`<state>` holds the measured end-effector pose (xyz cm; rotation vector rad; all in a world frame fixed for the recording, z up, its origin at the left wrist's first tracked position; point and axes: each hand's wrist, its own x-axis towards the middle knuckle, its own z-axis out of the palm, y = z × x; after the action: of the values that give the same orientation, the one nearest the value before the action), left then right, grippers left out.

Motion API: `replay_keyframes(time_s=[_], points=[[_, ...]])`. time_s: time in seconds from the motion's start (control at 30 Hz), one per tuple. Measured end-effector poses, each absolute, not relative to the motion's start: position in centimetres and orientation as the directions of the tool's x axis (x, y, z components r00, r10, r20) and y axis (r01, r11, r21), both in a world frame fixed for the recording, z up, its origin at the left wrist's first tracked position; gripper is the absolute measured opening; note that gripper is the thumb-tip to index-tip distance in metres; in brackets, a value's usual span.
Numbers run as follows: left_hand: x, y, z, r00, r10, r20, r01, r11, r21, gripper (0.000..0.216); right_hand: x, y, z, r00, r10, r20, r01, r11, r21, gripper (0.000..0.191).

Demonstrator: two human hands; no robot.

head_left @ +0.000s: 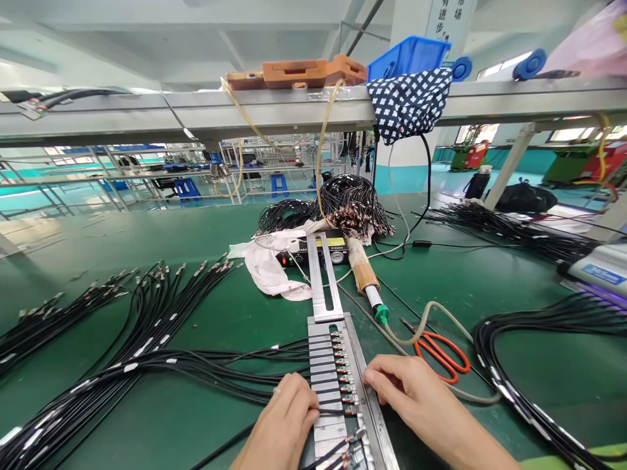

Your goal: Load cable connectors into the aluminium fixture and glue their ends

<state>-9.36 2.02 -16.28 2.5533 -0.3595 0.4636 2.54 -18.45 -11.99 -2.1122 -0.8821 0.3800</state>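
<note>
My left hand [288, 418] is closed, with thumb and fingertips pinching a black cable [329, 412] over a slot of the metal fixture [324, 378]. Several black cables lie side by side across this slotted fixture, their small metal connectors [347, 378] lined up along a steel rail [368, 391]. A few more connector ends [353, 444] sit at the near end, partly tilted. My right hand [411, 398] is on the right of the rail, fingers curled together and fingertips at its edge; whatever they may hold is hidden.
Orange-handled scissors [443, 356] and a green-tipped syringe [377, 303] on a hose lie to the right. Cable bundles spread left [161, 326] and right [499, 365]. Behind the fixture stand a black control box [294, 260], a white cloth [274, 267] and a cable heap [350, 196].
</note>
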Motion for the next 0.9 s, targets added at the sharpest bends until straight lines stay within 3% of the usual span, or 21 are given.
replay_keyframes(time_s=[0.2,0.33,0.7,0.9], points=[[-9.5,1.6,-15.4,0.874,-0.259,0.412,-0.395,-0.871,0.292,0.023,2.4,-18.5,-11.9,0.713,0.699,0.052,0.461,-0.411,-0.786,0.033],[-9.7,1.2,-14.8,0.916,-0.239,0.322,-0.333,-0.901,0.277,0.022,2.1,-18.3,-11.9,0.71,0.698,0.09,0.47,-0.375,-0.799,0.031],[-9.5,1.1,-15.2,0.917,-0.243,0.316,-0.325,-0.915,0.24,0.026,0.9,-17.6,-12.4,0.673,0.722,0.162,0.519,-0.304,-0.799,0.031],[-9.7,0.7,-14.5,0.917,-0.238,0.321,-0.324,-0.912,0.25,0.027,0.1,-17.1,-12.7,0.548,0.783,0.294,0.686,-0.22,-0.693,0.013]])
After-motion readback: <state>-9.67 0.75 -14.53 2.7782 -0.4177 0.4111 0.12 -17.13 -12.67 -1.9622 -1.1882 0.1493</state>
